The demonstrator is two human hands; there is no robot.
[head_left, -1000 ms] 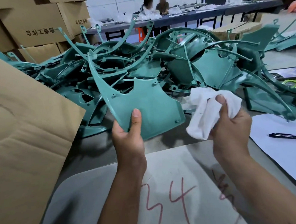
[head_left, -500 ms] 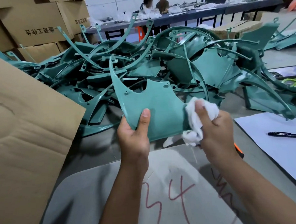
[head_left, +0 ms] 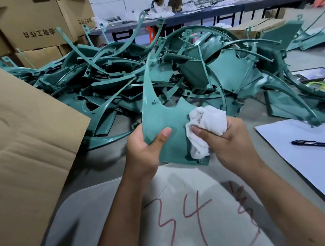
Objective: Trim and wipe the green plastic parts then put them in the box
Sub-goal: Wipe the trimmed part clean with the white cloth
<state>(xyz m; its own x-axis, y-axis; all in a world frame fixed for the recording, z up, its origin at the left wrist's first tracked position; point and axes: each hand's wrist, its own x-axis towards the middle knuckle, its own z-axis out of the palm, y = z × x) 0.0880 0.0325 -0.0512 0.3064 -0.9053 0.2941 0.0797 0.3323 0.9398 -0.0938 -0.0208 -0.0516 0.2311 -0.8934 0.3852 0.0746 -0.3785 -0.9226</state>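
At far left a large cardboard flap slants across the desk, with stacked cardboard cartons behind it. Next comes the tangled pile of green plastic parts, spread over the desk from behind the flap to the right edge of view. In front of the pile, your left hand holds one green part upright above the desk: the thumb presses its near face close to the lower left edge while the fingers curl behind it, and the part's narrow curved arm rises toward the pile. Just right of the thumb, a crumpled white cloth lies against the part's right half. Your right hand grips that cloth, fingers curled round it and thumb pressed into it. Below both forearms lies a grey sheet marked "34" in red. Farther right, a white paper carries a black pen; beyond it a phone rests on the desk beside the pile.
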